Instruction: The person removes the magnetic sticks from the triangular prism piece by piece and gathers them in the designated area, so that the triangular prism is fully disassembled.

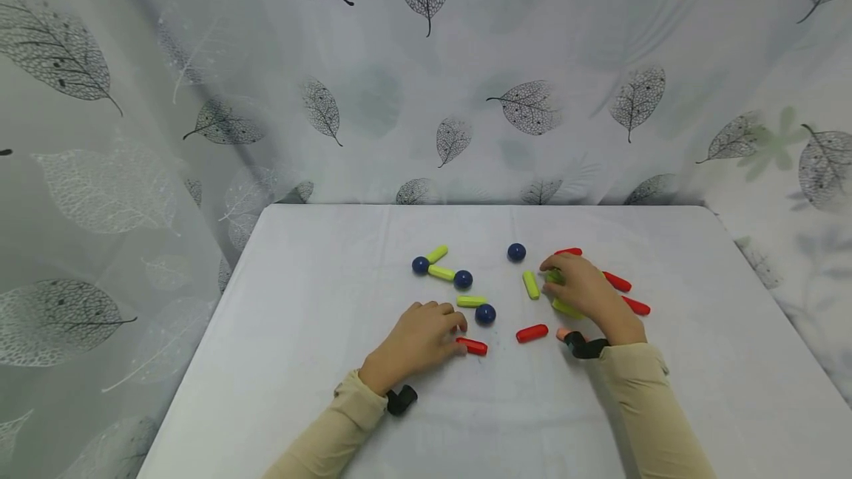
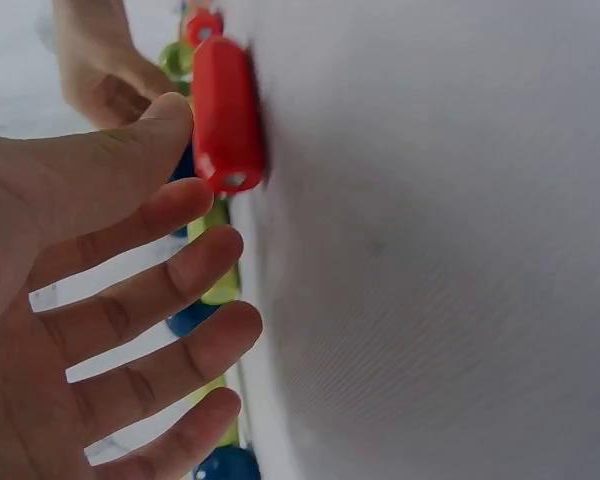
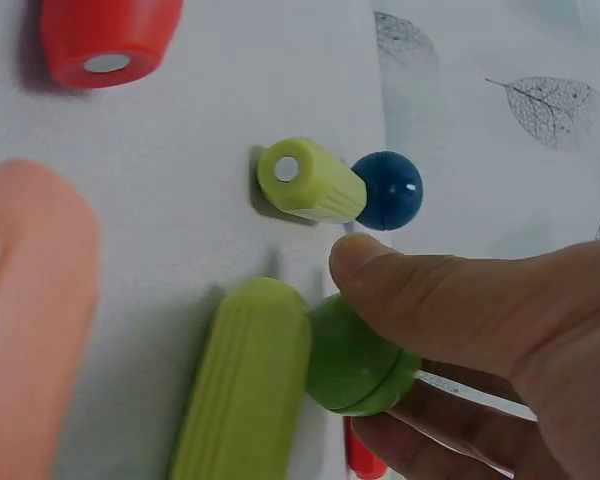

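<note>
The left hand [image 1: 416,338] is at the near end of a red stick [image 1: 474,347], its thumb and index fingertips beside it and the other fingers spread. In the left wrist view the red stick [image 2: 228,115] lies on the cloth and shows a metal disc at its end. The right hand [image 1: 586,290] holds a green ball [image 3: 350,355] between thumb and fingers. Against that ball sits the end of a yellow-green ribbed stick [image 3: 245,390]. An orange stick [image 3: 30,320] lies near the right wrist. Another red stick [image 1: 532,333] lies between the hands.
Left of centre, dark blue balls [image 1: 463,279] and yellow-green sticks [image 1: 441,273] touch in a bent row. A lone blue ball [image 1: 516,252] and a yellow-green stick [image 1: 530,284] lie farther right. Red sticks [image 1: 617,282] lie beyond the right hand. A leaf-print curtain [image 1: 426,94] surrounds the white table [image 1: 299,279].
</note>
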`<control>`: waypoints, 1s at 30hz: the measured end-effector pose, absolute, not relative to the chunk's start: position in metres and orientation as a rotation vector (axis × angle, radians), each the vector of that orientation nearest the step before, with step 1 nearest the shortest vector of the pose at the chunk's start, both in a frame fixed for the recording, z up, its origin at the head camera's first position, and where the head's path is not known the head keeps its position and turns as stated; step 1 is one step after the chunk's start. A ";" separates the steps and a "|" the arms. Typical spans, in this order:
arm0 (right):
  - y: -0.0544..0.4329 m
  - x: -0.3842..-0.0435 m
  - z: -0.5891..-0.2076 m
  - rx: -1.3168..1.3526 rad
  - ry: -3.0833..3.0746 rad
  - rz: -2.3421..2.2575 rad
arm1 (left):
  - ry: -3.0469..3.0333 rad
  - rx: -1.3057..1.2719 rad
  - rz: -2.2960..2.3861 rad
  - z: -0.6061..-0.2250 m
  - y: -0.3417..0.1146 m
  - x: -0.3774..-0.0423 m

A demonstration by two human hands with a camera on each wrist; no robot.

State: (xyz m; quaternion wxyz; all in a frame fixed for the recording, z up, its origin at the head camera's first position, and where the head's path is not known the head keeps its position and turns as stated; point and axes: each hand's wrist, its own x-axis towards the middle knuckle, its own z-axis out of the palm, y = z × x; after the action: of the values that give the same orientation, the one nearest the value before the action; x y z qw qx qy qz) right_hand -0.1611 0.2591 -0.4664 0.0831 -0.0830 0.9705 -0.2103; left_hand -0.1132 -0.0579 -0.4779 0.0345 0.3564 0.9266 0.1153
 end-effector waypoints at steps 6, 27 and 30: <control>0.266 -0.159 -0.457 -0.235 2.900 -0.698 | 2.880 0.994 0.451 -0.465 -0.070 -0.129; 0.232 -0.126 -0.457 -0.323 2.923 -1.112 | 3.080 0.799 0.589 -0.479 -0.078 -0.185; 0.218 -0.125 -0.460 -0.345 2.888 -1.131 | 3.074 0.785 0.568 -0.484 -0.077 -0.187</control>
State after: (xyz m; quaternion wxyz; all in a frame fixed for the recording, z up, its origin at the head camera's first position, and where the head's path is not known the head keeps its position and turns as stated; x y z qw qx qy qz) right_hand -0.1247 0.2175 -0.4599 0.0106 -0.1105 0.9254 -0.3625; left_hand -0.1869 -0.0769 -0.4836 -0.0407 0.2433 0.9530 0.1760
